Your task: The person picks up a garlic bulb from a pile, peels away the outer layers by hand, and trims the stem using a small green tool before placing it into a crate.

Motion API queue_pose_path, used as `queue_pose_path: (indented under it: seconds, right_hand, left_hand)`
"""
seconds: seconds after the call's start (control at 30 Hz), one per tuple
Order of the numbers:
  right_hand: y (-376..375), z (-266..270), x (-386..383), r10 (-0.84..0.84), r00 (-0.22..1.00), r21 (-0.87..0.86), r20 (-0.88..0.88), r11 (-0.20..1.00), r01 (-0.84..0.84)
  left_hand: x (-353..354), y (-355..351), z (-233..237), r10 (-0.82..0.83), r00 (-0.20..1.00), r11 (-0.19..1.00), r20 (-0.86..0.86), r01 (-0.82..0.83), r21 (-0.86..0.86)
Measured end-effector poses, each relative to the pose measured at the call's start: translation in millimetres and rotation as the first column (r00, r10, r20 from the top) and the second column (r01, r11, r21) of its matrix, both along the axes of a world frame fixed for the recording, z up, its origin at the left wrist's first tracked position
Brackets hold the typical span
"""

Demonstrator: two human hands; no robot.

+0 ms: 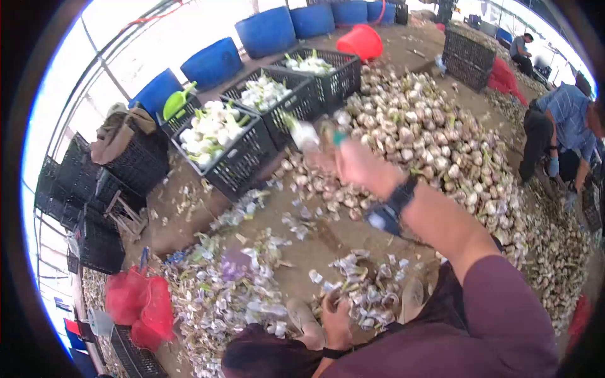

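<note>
My right hand [353, 165], smeared by motion, stretches out over the near edge of the garlic heap [428, 126]. At its fingertips is a pale peeled-looking garlic bulb [305, 136] with a greenish stem, also blurred. Something small and green [339, 138] shows at the same hand, too smeared to name. Low by my lap, my left hand [338, 320] has curled fingers; what they hold, if anything, I cannot make out. Closest to the right hand stand black crates [242, 165] filled with white garlic bulbs [215, 129].
Garlic skins [227, 283] litter the ground around my shoes [305, 321]. Blue tubs [211, 63] and a red bucket [360, 43] stand behind the crates. Red mesh bags [142, 305] and stacked black crates [101, 239] are left. Another person [564, 126] bends over garlic at right.
</note>
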State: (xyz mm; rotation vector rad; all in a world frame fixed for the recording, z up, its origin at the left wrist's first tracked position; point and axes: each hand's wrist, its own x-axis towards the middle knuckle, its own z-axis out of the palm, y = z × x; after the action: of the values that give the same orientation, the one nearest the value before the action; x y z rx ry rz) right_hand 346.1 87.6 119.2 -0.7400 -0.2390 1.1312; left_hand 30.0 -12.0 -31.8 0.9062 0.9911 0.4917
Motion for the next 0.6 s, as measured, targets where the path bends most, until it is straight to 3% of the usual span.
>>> queue_pose_path:
  seconds: [0.03, 0.1, 0.13, 0.17, 0.2, 0.23, 0.27, 0.3, 0.37, 0.47, 0.57, 0.6]
  right_hand:
    - [13, 19, 13, -0.095, 0.985, 0.025, 0.146, 0.995, 0.093]
    - [19, -6, 24, -0.072, 0.956, -0.046, 0.284, 0.995, 0.088]
    - [25, -24, 33, -0.052, 0.933, -0.079, 0.356, 0.993, 0.086]
    - [26, -76, 40, 0.035, 0.918, -0.168, 0.395, 0.985, 0.035]
    - [21, -133, 36, 0.176, 0.765, -0.404, 0.620, 0.907, 0.120]
    - [1, -149, 27, 0.516, 0.413, -0.629, 0.750, 0.749, 0.207]
    - [-19, -178, 18, 0.591, 0.248, -0.639, 0.768, 0.730, 0.240]
    - [-31, -227, 19, 0.684, 0.166, -0.700, 0.711, 0.665, 0.261]
    - [-49, -272, 21, 0.827, 0.185, -0.837, 0.531, 0.479, 0.264]
    - [-57, -319, 19, 0.787, 0.140, -0.755, 0.601, 0.502, 0.422]
    - [-52, -341, 19, 0.733, 0.288, -0.779, 0.617, 0.515, 0.358]
    - [-48, -343, 11, 0.684, 0.268, -0.712, 0.678, 0.521, 0.471]
  left_hand:
    - [3, 3, -3, 0.021, 1.000, 1.000, 0.017, -0.021, 0.008]
    - [6, 6, 8, 0.045, 0.998, 0.999, -0.042, -0.045, -0.002]
    - [7, 8, 7, 0.063, 0.997, 0.998, -0.042, -0.064, -0.027]
    - [9, 9, 6, 0.083, 0.996, 0.995, -0.042, -0.085, -0.055]
    - [10, 9, 10, 0.072, 0.995, 0.996, -0.074, -0.076, -0.048]
    - [11, 10, 14, 0.064, 0.992, 0.997, -0.106, -0.069, -0.041]
    - [15, 12, 13, 0.058, 0.989, 0.998, -0.136, -0.063, -0.031]
    - [17, 13, 8, 0.043, 0.988, 0.998, -0.151, -0.049, -0.040]
    - [14, 14, -2, 0.007, 0.981, 0.998, -0.192, -0.019, -0.058]
    - [20, 19, -4, 0.012, 0.977, 0.989, -0.215, -0.043, -0.140]
    - [17, 19, -18, 0.017, 0.984, 0.990, -0.178, -0.041, -0.135]
    - [16, 21, -20, 0.001, 0.984, 0.992, -0.175, -0.024, -0.127]
